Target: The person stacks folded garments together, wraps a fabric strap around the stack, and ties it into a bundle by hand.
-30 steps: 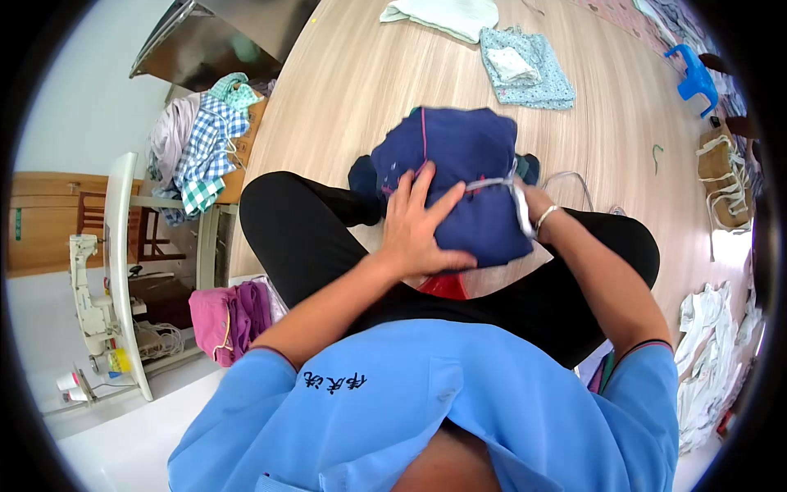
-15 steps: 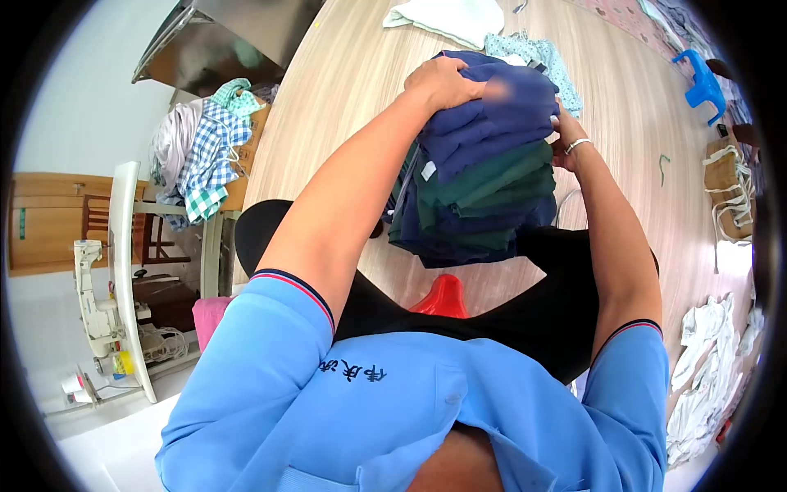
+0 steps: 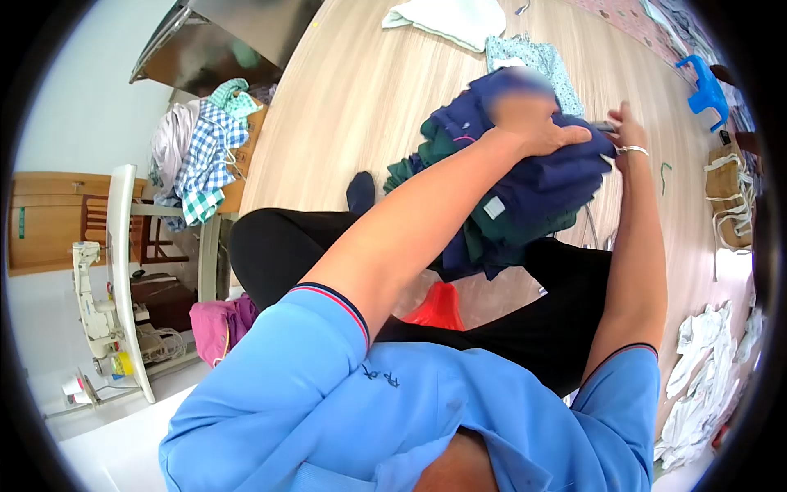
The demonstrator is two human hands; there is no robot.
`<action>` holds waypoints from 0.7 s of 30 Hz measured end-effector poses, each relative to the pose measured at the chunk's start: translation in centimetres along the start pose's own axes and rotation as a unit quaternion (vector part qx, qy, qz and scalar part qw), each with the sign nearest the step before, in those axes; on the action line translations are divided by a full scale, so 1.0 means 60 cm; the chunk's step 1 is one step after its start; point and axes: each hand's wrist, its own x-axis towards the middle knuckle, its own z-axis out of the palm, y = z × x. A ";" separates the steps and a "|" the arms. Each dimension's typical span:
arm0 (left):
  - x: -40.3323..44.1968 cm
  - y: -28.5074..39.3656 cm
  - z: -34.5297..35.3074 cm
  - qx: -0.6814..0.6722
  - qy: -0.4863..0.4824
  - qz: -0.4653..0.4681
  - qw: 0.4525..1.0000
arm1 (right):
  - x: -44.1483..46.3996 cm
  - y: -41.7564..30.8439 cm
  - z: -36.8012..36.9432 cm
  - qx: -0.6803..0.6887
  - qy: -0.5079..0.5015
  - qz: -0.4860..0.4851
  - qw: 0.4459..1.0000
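A thick pile of folded navy and dark green garments (image 3: pixel 549 176) sits between my legs, skewed and leaning to the right. My left hand (image 3: pixel 537 123) presses on its upper navy layers, thumb stretched out; its fingertips are blurred. A white label (image 3: pixel 494 207) shows on the pile's near side. Just past the right edge, my right hand (image 3: pixel 627 135) is closed at a grey strip (image 3: pixel 605 127) that runs to the pile. The grip itself is small and partly hidden. Behind the pile lies a light blue patterned cloth (image 3: pixel 545 61).
A pale folded cloth (image 3: pixel 451 20) lies on the wooden tabletop (image 3: pixel 352 90) at the far side. A blue stool (image 3: pixel 703 92) stands at right, near white cloths (image 3: pixel 701 369). Checked clothes (image 3: pixel 215 135) and a sewing machine (image 3: pixel 92 303) are at left. A red object (image 3: pixel 438 307) is between my legs.
The pile has turned and tipped to the right. My left hand has moved right across its top; my right hand has moved outward, off the pile's side, and the grey strip now shows beside it.
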 end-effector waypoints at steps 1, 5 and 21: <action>-0.006 -0.016 -0.006 -0.122 0.012 0.035 0.992 | -0.034 -0.015 -0.004 -0.084 -0.041 -0.097 0.991; -0.099 -0.180 -0.062 -0.323 0.273 -0.065 0.904 | -0.060 0.057 0.006 -0.298 -0.196 -0.151 0.922; -0.338 -0.442 0.041 -0.409 0.286 -0.679 0.539 | 0.134 0.164 -0.094 -0.223 -0.219 -0.019 0.950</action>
